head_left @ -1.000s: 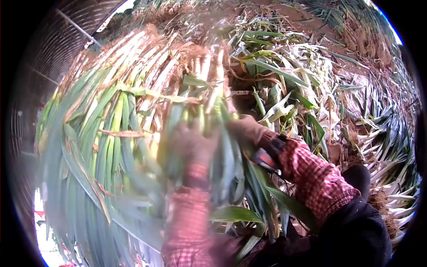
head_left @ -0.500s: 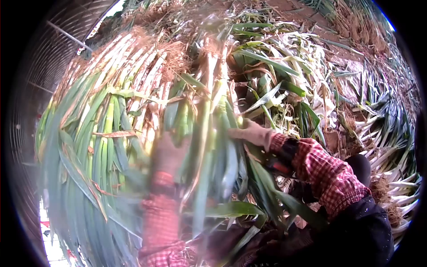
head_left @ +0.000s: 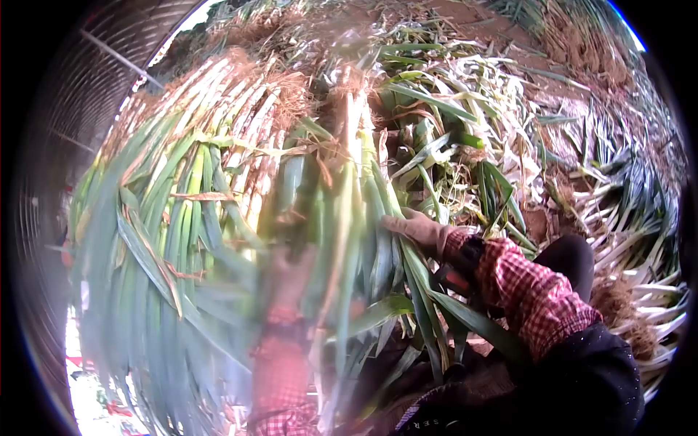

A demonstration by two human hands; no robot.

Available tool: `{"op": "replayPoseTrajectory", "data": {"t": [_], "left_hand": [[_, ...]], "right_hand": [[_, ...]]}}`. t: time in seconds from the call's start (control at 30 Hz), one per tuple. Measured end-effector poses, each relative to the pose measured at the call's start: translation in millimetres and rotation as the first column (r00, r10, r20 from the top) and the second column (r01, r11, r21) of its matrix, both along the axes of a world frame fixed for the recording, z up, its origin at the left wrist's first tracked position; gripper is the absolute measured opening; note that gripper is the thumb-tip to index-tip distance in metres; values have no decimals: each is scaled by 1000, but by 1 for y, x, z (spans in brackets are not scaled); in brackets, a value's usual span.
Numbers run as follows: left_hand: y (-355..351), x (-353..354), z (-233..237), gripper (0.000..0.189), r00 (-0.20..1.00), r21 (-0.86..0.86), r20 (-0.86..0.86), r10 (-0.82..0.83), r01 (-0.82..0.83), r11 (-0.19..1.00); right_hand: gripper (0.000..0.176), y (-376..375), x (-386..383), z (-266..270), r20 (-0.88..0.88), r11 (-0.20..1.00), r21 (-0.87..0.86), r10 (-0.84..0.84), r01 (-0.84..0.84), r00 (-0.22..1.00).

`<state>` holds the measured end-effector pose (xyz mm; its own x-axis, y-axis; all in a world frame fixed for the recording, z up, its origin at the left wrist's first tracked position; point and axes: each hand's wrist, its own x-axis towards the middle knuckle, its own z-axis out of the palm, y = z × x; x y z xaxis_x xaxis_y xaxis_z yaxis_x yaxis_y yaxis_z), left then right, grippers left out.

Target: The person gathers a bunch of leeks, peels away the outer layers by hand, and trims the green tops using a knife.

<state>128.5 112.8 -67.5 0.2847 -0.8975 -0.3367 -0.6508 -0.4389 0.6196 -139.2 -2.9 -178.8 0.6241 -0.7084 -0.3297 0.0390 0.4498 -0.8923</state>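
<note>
In the centre lies a bunch of long green leeks (head_left: 356, 196), its roots pointing away and its leaves running toward me. My right hand (head_left: 416, 228) touches the right side of these leaves, its fingers closed against them. On the left side of the bunch is my left hand (head_left: 291, 265), smeared by motion, so its fingers cannot be made out. Further left, a large pile of leeks (head_left: 189, 196) has brown roots at the top and drooping green leaves.
Loose leaves and peeled scraps (head_left: 494, 123) lie right of the bunch. More leeks with white stems (head_left: 643, 298) lie at the far right. A ribbed curved wall (head_left: 80, 94) stands at the left. My knee (head_left: 567, 265) is at the lower right.
My left hand has moved slightly right and toward me. My right hand has shifted slightly right and down along the leaves. The leaves beneath it are spread somewhat differently.
</note>
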Motion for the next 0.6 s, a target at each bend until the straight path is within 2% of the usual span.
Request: {"op": "replayPoseTrajectory", "data": {"t": [0.03,0.07,0.1,0.13,0.2,0.23,0.27,0.3,0.33,0.4,0.43,0.5,0.57,0.6], "left_hand": [[15,0,4,84,992,42,111,-66,61,997],[27,0,0,84,978,91,178,-105,90,992],[34,0,-11,84,972,117,210,-108,85,990],[35,0,-20,83,972,120,216,-91,66,991],[29,1,-29,82,981,87,186,-54,38,995],[25,3,-24,82,986,64,162,-40,30,997],[24,0,-21,82,991,46,133,-32,26,999],[21,0,-10,81,994,22,104,-32,30,999],[19,2,6,81,997,-2,76,-34,35,999],[16,10,52,80,999,-35,23,-48,49,998],[15,11,75,80,998,-47,11,-60,61,997],[19,14,110,79,996,-42,34,-88,89,995],[32,16,123,79,985,-4,125,-119,120,993],[44,17,117,78,976,27,175,-131,128,991]], "right_hand": [[66,-5,-1,7,6,991,84,105,-105,994],[59,-9,6,3,44,973,184,133,-139,990],[58,-15,24,-36,22,982,-92,170,-167,985],[57,-22,42,-75,-15,920,-358,162,-157,987],[49,-13,65,-78,-99,786,-611,41,-93,994],[43,5,73,-34,-95,955,-295,-16,-13,995],[34,10,95,-42,123,981,-158,-95,114,988],[33,13,114,-52,321,980,10,-194,201,927],[34,22,110,-23,312,934,-218,-209,284,927],[57,34,98,62,305,979,-74,-160,191,939],[77,41,102,105,406,924,375,-235,73,883],[94,85,68,192,268,895,445,-181,45,946],[96,97,93,154,223,963,271,-49,-14,974],[93,112,83,157,218,973,218,23,-72,976]]}}
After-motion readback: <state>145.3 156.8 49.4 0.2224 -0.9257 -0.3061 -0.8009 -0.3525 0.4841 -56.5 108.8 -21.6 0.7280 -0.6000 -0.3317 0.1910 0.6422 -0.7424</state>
